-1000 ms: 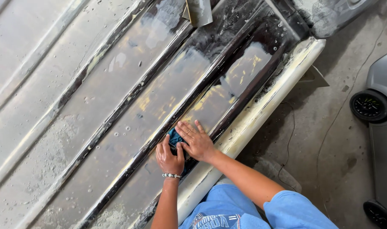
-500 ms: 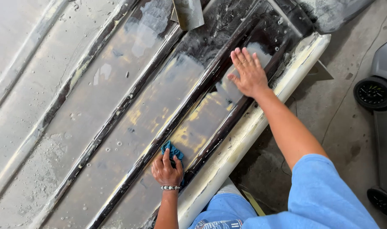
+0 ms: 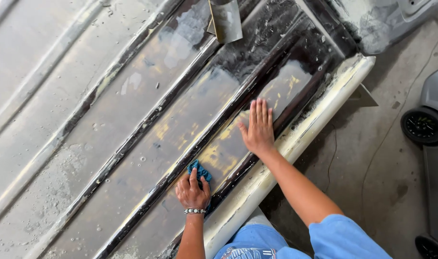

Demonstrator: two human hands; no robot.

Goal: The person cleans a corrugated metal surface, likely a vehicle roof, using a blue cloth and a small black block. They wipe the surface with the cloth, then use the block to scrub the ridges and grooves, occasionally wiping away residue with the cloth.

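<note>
My left hand point(image 3: 192, 191), with a beaded bracelet on the wrist, presses a small blue pad point(image 3: 200, 171) onto a wet, ribbed metal panel point(image 3: 132, 134). The pad lies on a flat strip where dark paint is worn down to yellowish patches. My right hand point(image 3: 258, 127) rests flat on the same strip farther up, fingers together and palm down, holding nothing. The panel's pale outer edge point(image 3: 295, 139) runs diagonally just right of both hands.
A bent metal scraper point(image 3: 226, 19) lies on the panel near the top. Concrete floor point(image 3: 372, 168) spreads to the right, with a thin cable across it. A grey vehicle with a black wheel point(image 3: 424, 126) stands at the right edge.
My right hand left the pad, reached up the strip, then slid partway back down toward me. My left hand stayed on the blue pad.
</note>
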